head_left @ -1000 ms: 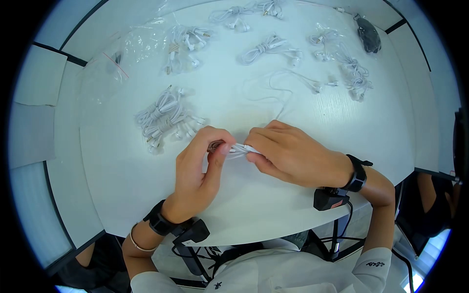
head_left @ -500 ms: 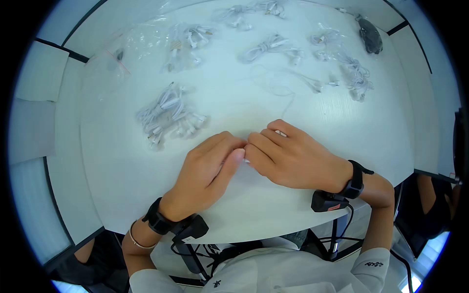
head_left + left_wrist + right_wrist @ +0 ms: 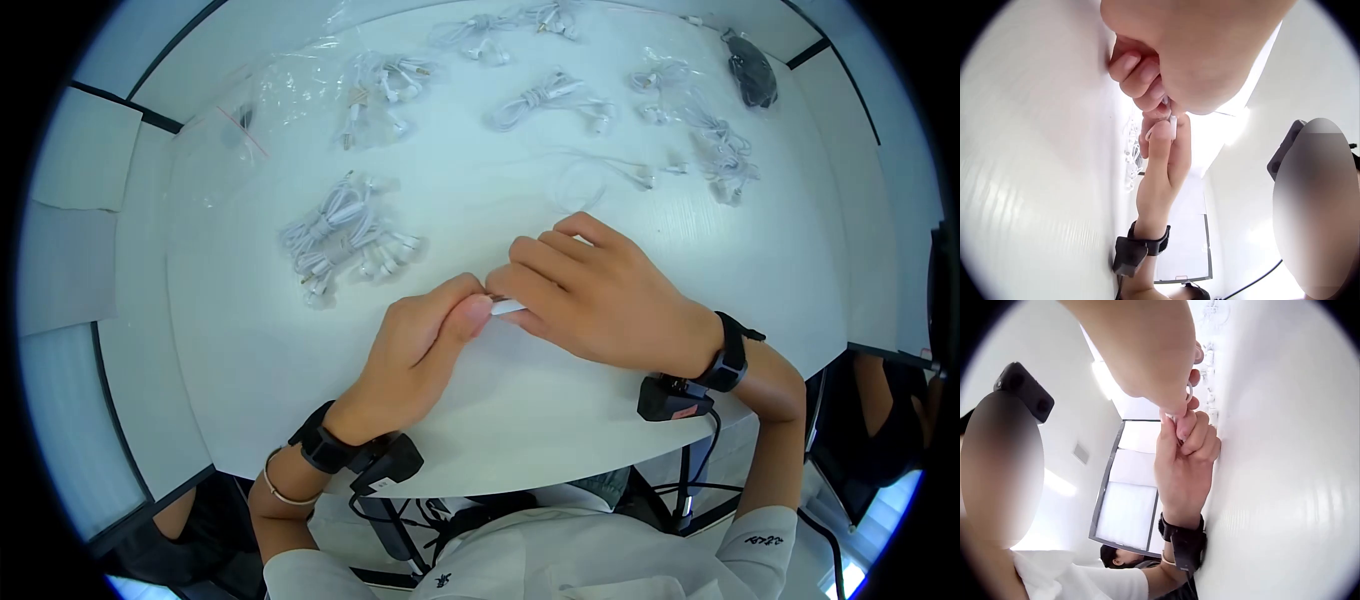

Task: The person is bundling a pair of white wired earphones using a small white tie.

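Note:
In the head view my left hand (image 3: 415, 345) and right hand (image 3: 610, 295) meet over the near middle of the table. Thumb and curled fingers of the left hand grip a white earphone cable, mostly hidden inside the fist. My right hand pinches the same cable, and a short white piece (image 3: 508, 307) of it shows between the two hands. The left wrist view shows this white piece (image 3: 1173, 127) by the right thumb. Beyond the right hand, a thin cable loop (image 3: 585, 190) lies on the table with its earbuds (image 3: 643, 178).
A pile of bundled white earphones (image 3: 345, 240) lies left of the hands. More coiled earphones (image 3: 545, 100) are spread along the back, some near clear plastic bags (image 3: 290, 85). A dark pouch (image 3: 750, 70) sits at the far right. Panels (image 3: 145, 230) border the table.
The coiled cable and brownish strip seen earlier in the left fingers are now covered by the hands. My right hand has risen slightly, and the loose cable behind it has shifted.

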{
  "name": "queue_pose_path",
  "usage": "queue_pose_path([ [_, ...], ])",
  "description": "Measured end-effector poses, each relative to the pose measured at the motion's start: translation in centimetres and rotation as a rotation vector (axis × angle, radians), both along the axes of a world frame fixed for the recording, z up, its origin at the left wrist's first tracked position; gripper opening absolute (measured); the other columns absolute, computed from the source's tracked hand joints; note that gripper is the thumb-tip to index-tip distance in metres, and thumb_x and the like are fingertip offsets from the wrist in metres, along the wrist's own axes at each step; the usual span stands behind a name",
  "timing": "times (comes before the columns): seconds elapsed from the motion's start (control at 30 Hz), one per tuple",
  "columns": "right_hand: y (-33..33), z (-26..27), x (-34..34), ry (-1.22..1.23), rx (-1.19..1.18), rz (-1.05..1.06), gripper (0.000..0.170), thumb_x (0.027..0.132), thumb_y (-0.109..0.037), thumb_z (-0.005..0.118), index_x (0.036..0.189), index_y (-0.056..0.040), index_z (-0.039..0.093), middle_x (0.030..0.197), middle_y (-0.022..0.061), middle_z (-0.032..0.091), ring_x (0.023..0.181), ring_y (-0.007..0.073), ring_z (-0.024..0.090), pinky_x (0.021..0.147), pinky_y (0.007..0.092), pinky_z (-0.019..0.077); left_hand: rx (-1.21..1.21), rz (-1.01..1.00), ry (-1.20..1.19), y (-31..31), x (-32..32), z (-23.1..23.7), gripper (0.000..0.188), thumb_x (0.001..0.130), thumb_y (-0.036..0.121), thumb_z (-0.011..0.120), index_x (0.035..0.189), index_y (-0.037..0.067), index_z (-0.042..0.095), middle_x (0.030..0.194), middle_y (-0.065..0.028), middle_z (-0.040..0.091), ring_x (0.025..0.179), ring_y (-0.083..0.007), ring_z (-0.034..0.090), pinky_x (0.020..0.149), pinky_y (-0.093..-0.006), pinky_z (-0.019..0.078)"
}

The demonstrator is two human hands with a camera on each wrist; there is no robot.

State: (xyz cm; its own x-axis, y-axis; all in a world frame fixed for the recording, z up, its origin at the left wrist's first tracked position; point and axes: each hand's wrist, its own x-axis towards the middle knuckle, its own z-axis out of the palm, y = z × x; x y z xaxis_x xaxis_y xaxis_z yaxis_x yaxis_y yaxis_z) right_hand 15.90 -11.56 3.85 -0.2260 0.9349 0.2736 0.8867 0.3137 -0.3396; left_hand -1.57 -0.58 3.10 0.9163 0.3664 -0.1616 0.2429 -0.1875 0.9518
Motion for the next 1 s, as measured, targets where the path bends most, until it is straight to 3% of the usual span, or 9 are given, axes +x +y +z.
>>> queue_pose_path([
  [0.07,0.3,-0.3,0.3,0.155,-0.005,-0.036,0.034,0.076,-0.02,0.068,0.105,-0.0078,0.053,0.081,0.0043,0.053,0.071,0.0199,0.053,0.076,0.0322,0.0403,0.041,0.029,-0.012,0.2,-0.1,-0.1,0.03,0.098,0.023,0.038,0.079,0.001,0.047,0.059,-0.0083,0.034,0.053,-0.0178,0.032,0.051,-0.0293,0.0318],
  [0.17,0.5,0.4,1.1,0.39,-0.116,-0.125,0.031,0.077,-0.021,0.069,0.102,-0.0097,0.055,0.072,0.0022,0.052,0.069,0.0173,0.052,0.073,0.0293,0.0393,-0.002,0.084,-0.012,0.6,-0.1,-0.1,0.034,0.098,0.024,0.037,0.075,0.0,0.045,0.058,-0.0068,0.035,0.053,-0.0152,0.032,0.051,-0.0285,0.0306],
  [0.27,0.7,0.7,1.9,0.385,-0.137,-0.132,0.025,0.077,-0.021,0.068,0.097,-0.0107,0.056,0.072,0.0018,0.051,0.066,0.0171,0.049,0.07,0.0274,0.0389,0.0,0.11,0.041,0.7,0.0,0.2,0.035,0.099,0.024,0.037,0.074,0.0,0.045,0.059,-0.0056,0.036,0.053,-0.0137,0.032,0.051,-0.0273,0.0304],
  [0.3,0.8,0.6,2.0,0.4,-0.082,-0.121,0.015,0.079,-0.017,0.066,0.089,-0.0092,0.058,0.07,0.0018,0.05,0.062,0.0167,0.046,0.067,0.0271,0.0377,0.018,0.131,0.048,0.7,0.0,0.1,0.036,0.099,0.024,0.036,0.074,0.0,0.045,0.059,-0.0055,0.036,0.053,-0.0134,0.032,0.051,-0.0271,0.0305],
  [0.43,0.8,1.1,2.5,0.383,-0.094,-0.095,0.007,0.086,-0.013,0.057,0.081,-0.0075,0.056,0.074,0.0036,0.054,0.059,0.0213,0.047,0.062,0.0302,0.0357,0.065,0.226,0.023,0.3,0.0,-0.1,0.037,0.099,0.025,0.036,0.073,0.0,0.044,0.059,-0.0048,0.036,0.054,-0.0121,0.032,0.051,-0.0262,0.0307],
  [0.6,0.6,2.2,2.1,0.396,-0.095,-0.134,0.005,0.084,-0.011,0.058,0.082,-0.0063,0.057,0.071,0.0046,0.054,0.056,0.0208,0.049,0.058,0.0303,0.0372,0.061,0.248,-0.008,0.3,0.0,-0.1,0.037,0.099,0.025,0.035,0.073,0.0,0.044,0.059,-0.0034,0.036,0.055,-0.0106,0.031,0.052,-0.0255,0.0302],
  [0.73,0.5,1.7,2.0,0.495,-0.054,-0.231,0.005,0.083,-0.01,0.059,0.084,-0.0051,0.057,0.068,0.007,0.055,0.057,0.0228,0.053,0.053,0.0319,0.0402,-0.122,0.146,-0.021,0.4,0.1,0.2,0.039,0.099,0.027,0.034,0.07,0.002,0.042,0.059,-0.0009,0.033,0.056,-0.0097,0.028,0.052,-0.0245,0.0277],
  [0.87,0.5,1.4,2.1,0.54,-0.08,-0.247,0.005,0.085,-0.01,0.058,0.086,-0.0053,0.057,0.07,0.0082,0.057,0.058,0.0237,0.054,0.052,0.0322,0.0411,-0.17,-0.078,0.013,0.9,-0.1,0.4,0.039,0.099,0.028,0.034,0.071,0.001,0.043,0.059,-0.0019,0.032,0.054,-0.013,0.028,0.052,-0.0261,0.0283],
  [1.0,0.6,0.9,2.0,0.55,-0.058,-0.197,0.004,0.086,-0.005,0.057,0.087,-0.001,0.058,0.074,0.0072,0.055,0.055,0.0151,0.047,0.05,0.0248,0.0375,-0.179,-0.161,0.02,0.8,0.0,0.5,0.039,0.099,0.028,0.034,0.073,0.0,0.041,0.06,-0.0044,0.033,0.056,-0.0156,0.029,0.053,-0.0275,0.0294],
])
